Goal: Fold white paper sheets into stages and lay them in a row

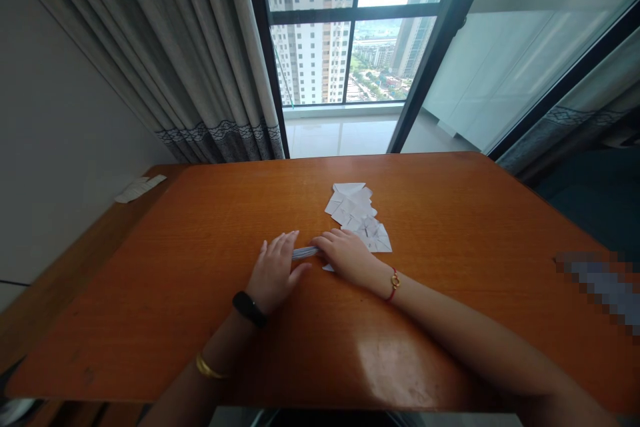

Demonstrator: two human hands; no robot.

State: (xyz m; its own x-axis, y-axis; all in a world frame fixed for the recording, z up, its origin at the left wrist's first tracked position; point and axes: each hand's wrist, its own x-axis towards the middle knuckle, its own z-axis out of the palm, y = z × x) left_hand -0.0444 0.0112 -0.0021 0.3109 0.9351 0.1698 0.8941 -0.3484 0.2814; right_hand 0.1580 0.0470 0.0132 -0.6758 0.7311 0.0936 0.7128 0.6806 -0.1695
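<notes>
A narrow bundle of folded white paper (305, 253), its layered edges showing, lies between my two hands at the middle of the table. At its left end is my left hand (271, 271), fingers stretched out together and thumb apart, the palm side against the bundle. My right hand (349, 255) has its fingers bent over the bundle's right end, covering that part. A small white paper tip (328, 268) pokes out under the right hand. Just beyond lies a loose pile of folded white paper pieces (351, 205), partly overlapping one another.
The brown wooden table (200, 247) reaches to a far edge near a glass door and window. Some pale paper (140, 188) lies on the ledge at the left. A blurred-out patch (605, 287) covers something at the right edge. Grey curtains (215, 80) hang behind.
</notes>
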